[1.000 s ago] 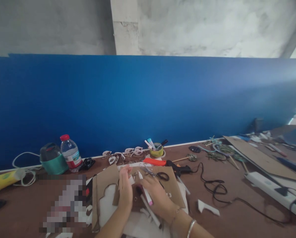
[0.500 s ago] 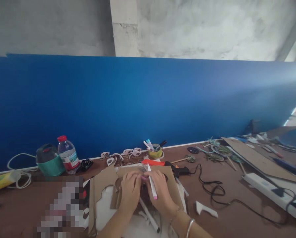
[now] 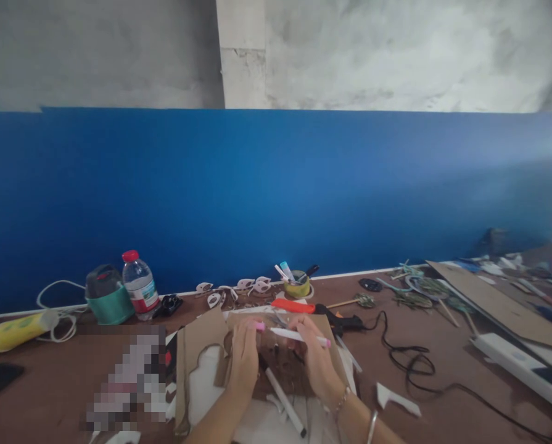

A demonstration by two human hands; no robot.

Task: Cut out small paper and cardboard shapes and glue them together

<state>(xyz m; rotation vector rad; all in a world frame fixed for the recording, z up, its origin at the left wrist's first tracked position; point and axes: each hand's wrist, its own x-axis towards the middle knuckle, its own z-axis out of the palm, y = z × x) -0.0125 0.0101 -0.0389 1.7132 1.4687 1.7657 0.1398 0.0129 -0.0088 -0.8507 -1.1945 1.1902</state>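
Observation:
My right hand (image 3: 313, 351) holds a white marker (image 3: 292, 334) with a pink end, its bare tip pointing left. In my left hand (image 3: 243, 354) is a small pink marker cap (image 3: 259, 325), pinched at the fingertips and apart from the marker's tip. Both hands are over cut cardboard (image 3: 197, 351). Between my wrists lies a second white marker (image 3: 285, 398) with black ends, resting on white paper (image 3: 257, 425). What is under my palms is partly hidden.
Behind my hands are a glue gun (image 3: 345, 322), an orange-handled tool (image 3: 292, 306), and a tape roll (image 3: 298, 288) holding pens. A bottle (image 3: 139, 287) and a green container (image 3: 109, 302) stand left. To the right lie a black cord (image 3: 409, 351), a power strip (image 3: 525, 370) and a white scrap (image 3: 398, 399).
My hands have moved apart, the pink cap now separate from the marker. The marker has swung from steeply tilted to nearly level. The view has shifted slightly left.

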